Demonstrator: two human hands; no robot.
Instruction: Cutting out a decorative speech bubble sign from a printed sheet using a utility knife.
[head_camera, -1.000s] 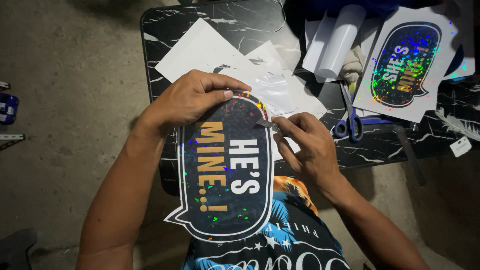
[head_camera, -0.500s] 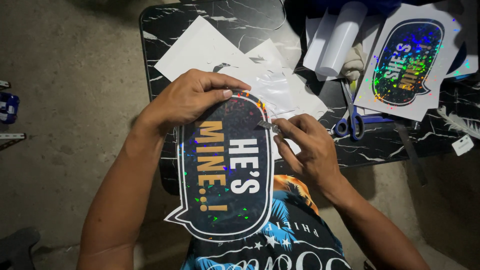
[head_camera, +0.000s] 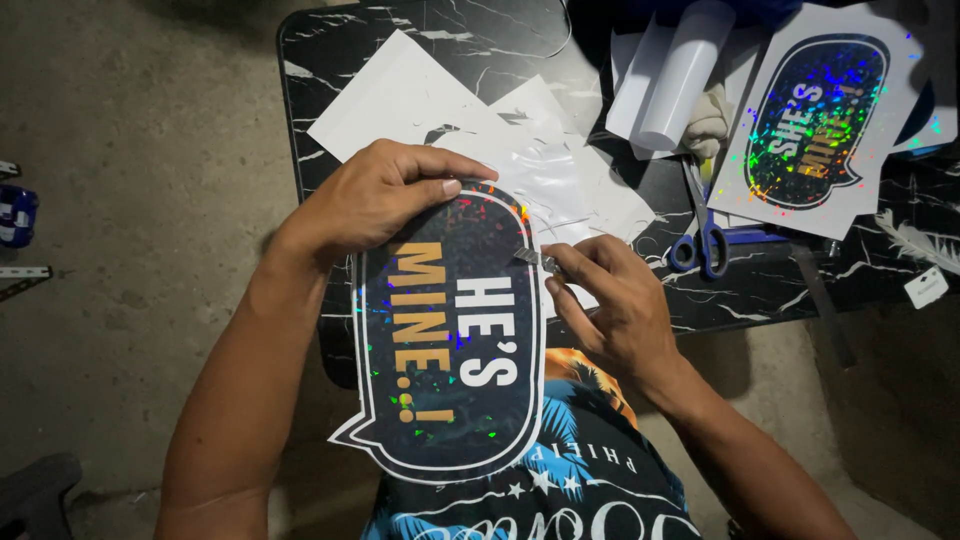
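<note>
**Hands at the edge of a speech-bubble sign**

I see my left hand curled over the top of the dark speech-bubble sign, gripping it. My right hand, beside its right edge, pinches a small blade. Beyond it lie blue-handled scissors.

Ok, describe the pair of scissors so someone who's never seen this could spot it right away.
On the black marble-patterned table, look right of the right hand, just below the white roll. The scissors lie there beside the uncut speech-bubble print, the only thing around with blue looped handles.
</note>
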